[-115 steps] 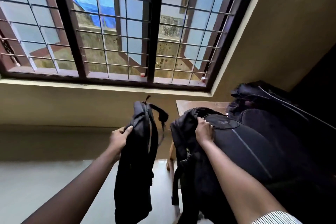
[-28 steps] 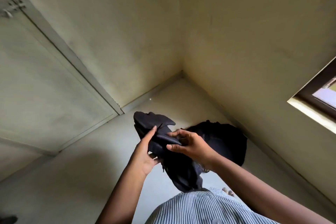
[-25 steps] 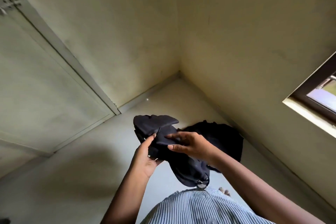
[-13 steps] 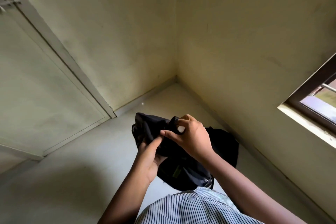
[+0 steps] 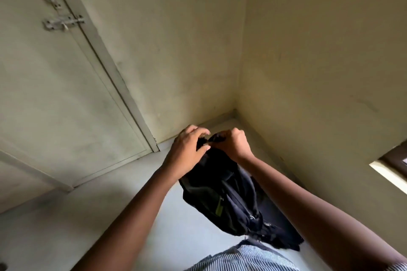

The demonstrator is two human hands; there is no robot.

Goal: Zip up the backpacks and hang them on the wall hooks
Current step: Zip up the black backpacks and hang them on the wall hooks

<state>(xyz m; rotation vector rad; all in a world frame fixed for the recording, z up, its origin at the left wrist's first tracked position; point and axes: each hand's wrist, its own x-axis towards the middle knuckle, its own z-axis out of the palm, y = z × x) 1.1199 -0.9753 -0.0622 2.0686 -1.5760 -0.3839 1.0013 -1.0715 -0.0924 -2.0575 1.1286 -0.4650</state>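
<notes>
A black backpack (image 5: pixel 229 196) hangs in front of me, held up by its top over the floor near the room's corner. My left hand (image 5: pixel 187 149) grips the top of the bag with curled fingers. My right hand (image 5: pixel 231 143) is closed in a fist on the top loop or strap right beside it. The two hands touch at the fingertips. A small greenish zipper tab (image 5: pixel 219 205) shows on the bag's side. No wall hook is in view.
A pale door (image 5: pixel 55 94) with a metal latch (image 5: pixel 63 23) stands on the left. Two bare yellowish walls meet at a corner (image 5: pixel 235 108). A window ledge (image 5: pixel 389 177) juts in at the right edge. My striped shirt (image 5: pixel 242 259) fills the bottom.
I turned from the window and table toward the door corner with one backpack. Over the last second both hands rose and closed together on the bag's top, and the view tilted up.
</notes>
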